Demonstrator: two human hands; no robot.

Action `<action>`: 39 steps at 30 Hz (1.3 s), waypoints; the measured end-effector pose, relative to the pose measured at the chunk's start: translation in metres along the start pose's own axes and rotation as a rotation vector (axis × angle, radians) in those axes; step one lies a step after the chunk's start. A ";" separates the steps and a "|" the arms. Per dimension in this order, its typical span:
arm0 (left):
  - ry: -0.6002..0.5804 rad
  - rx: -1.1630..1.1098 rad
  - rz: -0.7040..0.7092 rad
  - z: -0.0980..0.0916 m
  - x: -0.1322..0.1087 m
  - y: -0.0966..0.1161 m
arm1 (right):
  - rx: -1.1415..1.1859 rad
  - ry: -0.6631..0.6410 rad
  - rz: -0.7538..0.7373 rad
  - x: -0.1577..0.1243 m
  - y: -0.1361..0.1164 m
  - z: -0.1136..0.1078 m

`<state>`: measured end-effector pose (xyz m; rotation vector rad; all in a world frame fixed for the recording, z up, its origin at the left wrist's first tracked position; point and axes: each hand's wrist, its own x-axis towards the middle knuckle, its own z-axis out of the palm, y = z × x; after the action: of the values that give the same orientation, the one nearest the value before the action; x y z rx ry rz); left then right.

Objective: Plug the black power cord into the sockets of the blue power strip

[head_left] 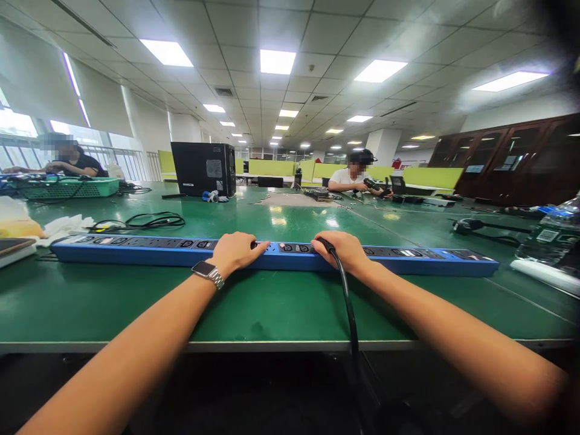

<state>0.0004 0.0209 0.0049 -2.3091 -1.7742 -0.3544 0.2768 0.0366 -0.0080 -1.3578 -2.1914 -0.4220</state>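
Note:
A long blue power strip (290, 261) with black sockets along its top lies crosswise on the green table. My left hand (233, 251), with a watch on its wrist, grips the strip left of its middle, the thumb along the top and the other fingers over the far side. Just right of the middle, my right hand (342, 249) is closed around the plug end of a black power cable (347, 296), against the strip's top. From there the cable hangs down over the table's front edge. My fingers hide whether the plug sits in a socket.
Behind the strip lie a coiled black cable (149, 220) and a black computer case (203, 169). At left stands a green basket (72, 188); at right, a large plastic bottle (550, 232). One person (356, 175) works across the table, another (75, 157) at far left.

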 end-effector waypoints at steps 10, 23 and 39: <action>-0.068 0.082 0.136 -0.001 -0.006 -0.004 | 0.048 -0.011 0.059 -0.005 -0.004 0.001; -0.017 0.113 0.142 0.006 0.001 -0.008 | -0.012 -0.029 0.273 -0.004 -0.010 0.005; 0.068 0.096 0.159 0.008 0.000 -0.010 | -0.123 -0.016 0.275 -0.005 -0.010 0.006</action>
<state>-0.0090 0.0262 -0.0028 -2.3222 -1.5304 -0.3107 0.2680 0.0314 -0.0157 -1.7053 -1.9797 -0.4482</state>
